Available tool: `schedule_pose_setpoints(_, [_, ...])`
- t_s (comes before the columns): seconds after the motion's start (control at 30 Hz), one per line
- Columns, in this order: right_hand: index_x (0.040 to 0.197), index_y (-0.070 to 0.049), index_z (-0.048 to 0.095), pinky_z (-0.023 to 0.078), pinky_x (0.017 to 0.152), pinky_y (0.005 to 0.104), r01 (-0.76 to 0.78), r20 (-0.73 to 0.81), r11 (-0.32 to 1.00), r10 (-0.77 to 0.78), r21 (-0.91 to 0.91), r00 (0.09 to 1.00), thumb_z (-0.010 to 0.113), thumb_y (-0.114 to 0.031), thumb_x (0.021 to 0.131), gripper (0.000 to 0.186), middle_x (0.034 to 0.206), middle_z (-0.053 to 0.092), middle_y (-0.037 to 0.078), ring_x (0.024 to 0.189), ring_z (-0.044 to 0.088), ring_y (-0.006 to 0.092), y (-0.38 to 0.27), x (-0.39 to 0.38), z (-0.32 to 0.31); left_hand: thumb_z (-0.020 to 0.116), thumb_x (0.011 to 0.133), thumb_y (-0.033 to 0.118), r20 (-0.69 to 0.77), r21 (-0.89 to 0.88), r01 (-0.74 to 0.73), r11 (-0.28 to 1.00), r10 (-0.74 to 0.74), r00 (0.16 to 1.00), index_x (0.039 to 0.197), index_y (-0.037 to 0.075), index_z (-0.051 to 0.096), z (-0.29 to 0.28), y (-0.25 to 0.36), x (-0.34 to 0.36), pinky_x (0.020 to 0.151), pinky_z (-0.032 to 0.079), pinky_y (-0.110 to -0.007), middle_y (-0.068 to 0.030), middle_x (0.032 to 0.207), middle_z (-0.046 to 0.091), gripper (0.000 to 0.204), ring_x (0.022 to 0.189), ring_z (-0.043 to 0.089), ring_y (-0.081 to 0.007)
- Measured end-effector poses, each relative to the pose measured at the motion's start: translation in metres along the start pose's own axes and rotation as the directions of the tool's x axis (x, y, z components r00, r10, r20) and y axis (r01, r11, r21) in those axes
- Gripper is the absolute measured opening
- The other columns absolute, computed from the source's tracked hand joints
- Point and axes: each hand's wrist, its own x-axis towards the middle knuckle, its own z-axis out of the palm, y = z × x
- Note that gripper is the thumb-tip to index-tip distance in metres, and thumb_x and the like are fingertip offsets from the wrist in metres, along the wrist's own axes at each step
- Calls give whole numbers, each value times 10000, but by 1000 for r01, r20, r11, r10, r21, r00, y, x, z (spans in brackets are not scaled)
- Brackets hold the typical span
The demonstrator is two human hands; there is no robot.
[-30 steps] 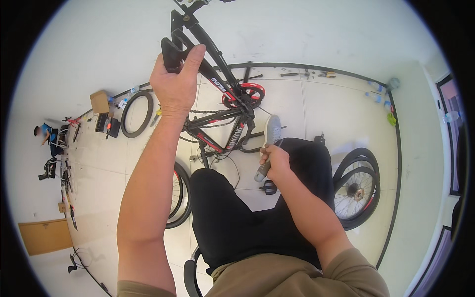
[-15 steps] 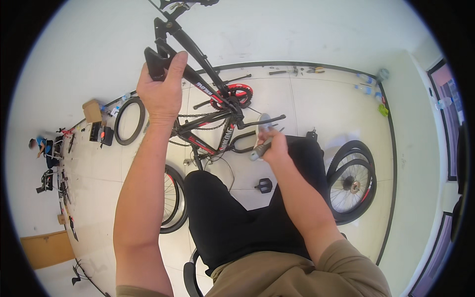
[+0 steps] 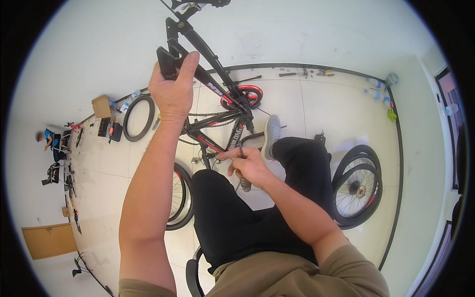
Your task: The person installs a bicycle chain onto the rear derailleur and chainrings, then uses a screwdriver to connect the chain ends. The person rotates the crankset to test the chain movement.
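A black bicycle frame [image 3: 213,86] with red accents stands tilted before me, its red chainring [image 3: 251,94] and chain facing the middle of the floor. My left hand [image 3: 170,96] is wrapped around a black part at the frame's upper left, thumb lying along it. Lower down, my right hand [image 3: 247,166] is by the frame's lower tubes, its index finger stretched toward them. Its other fingers curl around a tool with a grey ribbed handle [image 3: 245,184]; the tool's kind is mostly hidden. Whether the index fingertip touches the frame, I cannot tell.
Two wheels [image 3: 357,190] lie to my right, another wheel [image 3: 180,198] by my left knee. A loose tyre [image 3: 139,119], an open cardboard box [image 3: 101,106] and a toolbox [image 3: 110,129] are at the left. A hammer [image 3: 297,74] and pliers [image 3: 325,73] lie along the wall. Someone [image 3: 49,141] sits far left.
My right hand has moved left and down from beside the crank arm to the frame's lower tubes, its index finger now extended. The crank arm no longer sticks out to the right. My left hand keeps its hold.
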Motion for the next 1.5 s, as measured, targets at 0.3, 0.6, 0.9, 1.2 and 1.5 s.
schedule_pose_setpoints(0.3, [913,36,626,390,418,269,-188,-232,982,186,10,955,506,33,806,161,885,670,133,516,480,95,38,-1,-38,808,839,314,16,43,53,998,-53,998,853,27,661,0,3,1,675,426,-222,26,773,624,323,705,509,-60])
schedule_pose_setpoints(0.6, [961,19,592,422,447,272,-263,-235,965,254,-5,938,534,9,807,164,888,653,121,572,499,104,53,6,-41,815,835,303,13,27,33,999,-34,999,840,30,657,2,0,3,657,423,-221,33,756,613,315,694,502,-56])
schedule_pose_setpoints(0.9, [1046,9,514,497,573,343,-243,-364,937,325,252,873,537,-1,814,234,906,588,111,691,562,186,57,11,-45,835,802,342,1,17,-3,1000,3,1000,866,41,666,2,-3,3,584,371,-217,68,676,525,351,623,436,-46])
schedule_pose_setpoints(1.2, [1112,-10,438,529,584,408,-75,-306,725,379,684,873,546,-58,926,220,886,570,114,672,567,224,56,14,-49,833,809,315,-3,-22,7,1000,-7,1000,871,34,662,0,-1,2,589,373,-213,66,684,529,334,624,435,-45])
schedule_pose_setpoints(1.5, [870,-24,528,487,507,388,-116,-319,735,423,668,848,625,-84,883,115,729,542,79,578,537,192,64,22,-60,803,851,298,14,10,33,999,-33,999,887,22,667,1,2,2,712,440,-224,21,811,640,309,741,527,-67])
